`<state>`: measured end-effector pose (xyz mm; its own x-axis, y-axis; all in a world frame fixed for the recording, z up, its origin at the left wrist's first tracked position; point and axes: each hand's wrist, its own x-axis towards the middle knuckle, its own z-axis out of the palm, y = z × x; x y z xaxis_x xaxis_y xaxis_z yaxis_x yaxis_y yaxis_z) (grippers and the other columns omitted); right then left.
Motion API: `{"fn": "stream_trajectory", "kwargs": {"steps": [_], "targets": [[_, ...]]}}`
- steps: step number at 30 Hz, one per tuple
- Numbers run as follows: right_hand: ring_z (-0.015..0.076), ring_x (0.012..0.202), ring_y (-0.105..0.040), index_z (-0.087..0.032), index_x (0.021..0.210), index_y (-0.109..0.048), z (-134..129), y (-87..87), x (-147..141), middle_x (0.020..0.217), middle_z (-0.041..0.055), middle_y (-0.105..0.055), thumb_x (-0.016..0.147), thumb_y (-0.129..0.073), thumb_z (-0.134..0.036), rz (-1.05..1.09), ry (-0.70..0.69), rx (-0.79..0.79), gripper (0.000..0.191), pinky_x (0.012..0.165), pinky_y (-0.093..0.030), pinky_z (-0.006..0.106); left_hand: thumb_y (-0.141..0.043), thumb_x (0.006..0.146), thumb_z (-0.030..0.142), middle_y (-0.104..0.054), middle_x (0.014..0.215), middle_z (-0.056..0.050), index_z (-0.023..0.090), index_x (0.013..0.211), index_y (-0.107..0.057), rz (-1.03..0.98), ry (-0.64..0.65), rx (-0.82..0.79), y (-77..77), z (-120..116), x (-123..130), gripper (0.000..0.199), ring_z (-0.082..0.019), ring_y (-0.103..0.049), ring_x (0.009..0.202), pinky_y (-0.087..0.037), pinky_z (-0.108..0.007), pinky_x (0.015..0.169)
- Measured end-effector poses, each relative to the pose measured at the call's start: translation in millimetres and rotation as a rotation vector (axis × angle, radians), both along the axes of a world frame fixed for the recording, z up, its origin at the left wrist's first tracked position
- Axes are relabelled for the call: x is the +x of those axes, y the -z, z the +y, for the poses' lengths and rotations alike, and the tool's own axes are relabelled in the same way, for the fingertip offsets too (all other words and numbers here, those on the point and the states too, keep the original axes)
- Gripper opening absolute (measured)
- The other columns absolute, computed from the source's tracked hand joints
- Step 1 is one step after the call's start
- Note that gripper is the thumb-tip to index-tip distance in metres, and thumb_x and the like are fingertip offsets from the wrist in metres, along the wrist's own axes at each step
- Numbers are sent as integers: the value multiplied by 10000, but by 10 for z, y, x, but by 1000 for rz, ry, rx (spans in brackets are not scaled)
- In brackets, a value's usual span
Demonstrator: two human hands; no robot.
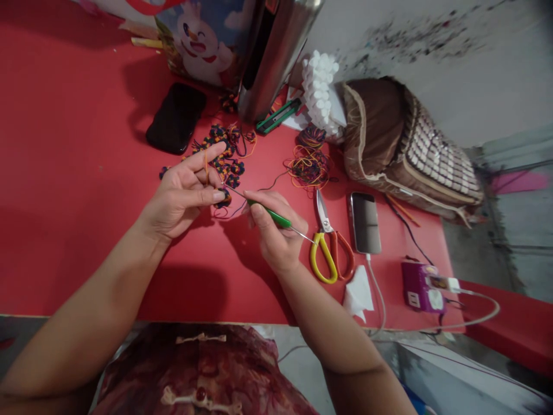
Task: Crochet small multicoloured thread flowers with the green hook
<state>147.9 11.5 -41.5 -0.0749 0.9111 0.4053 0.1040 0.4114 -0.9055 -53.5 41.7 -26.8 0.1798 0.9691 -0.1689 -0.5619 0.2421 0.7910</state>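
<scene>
My left hand point(184, 193) pinches a small dark multicoloured crochet piece point(223, 199) between thumb and fingers. Orange yarn loops round its raised index finger. In my right hand point(279, 227) is a crochet hook point(276, 218) with a green handle, its thin metal tip reaching to the piece at the left fingertips. Behind the left hand lies a pile of small dark and orange crocheted pieces point(218, 135). A loose tangle of multicoloured yarn point(309, 167) rests beyond the right hand, with a strand running toward the left hand.
Scissors point(327, 242) with yellow and red handles lie right of my right hand, beside a phone point(365, 222) on a cable. A black phone point(177, 118), a metal flask point(276, 52), a green cutter point(279, 116) and a brown quilted bag point(410, 144) stand farther back on the red table point(64, 173).
</scene>
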Motion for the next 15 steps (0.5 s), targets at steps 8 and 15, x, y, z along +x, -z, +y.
{"fn": "stream_trajectory", "kwargs": {"steps": [8, 15], "targets": [[175, 719, -702, -388, 1234, -883, -17, -7, 23, 930, 27, -835, 1072, -735, -379, 27, -27, 14, 219, 788, -647, 401, -975, 618, 79, -727, 814, 8, 273, 1277, -860, 17, 73, 2, -4, 28, -92, 696, -143, -683, 713, -614, -266, 672], [192, 724, -709, -348, 1187, -897, -22, -11, 49, 894, 49, -822, 1059, -738, -448, 13, -47, -8, 227, 771, -663, 414, -905, 594, 99, -718, 773, -13, 248, 1221, -885, -35, 106, -52, 11, 43, -101, 644, -137, -630, 662, -556, -230, 590]]}}
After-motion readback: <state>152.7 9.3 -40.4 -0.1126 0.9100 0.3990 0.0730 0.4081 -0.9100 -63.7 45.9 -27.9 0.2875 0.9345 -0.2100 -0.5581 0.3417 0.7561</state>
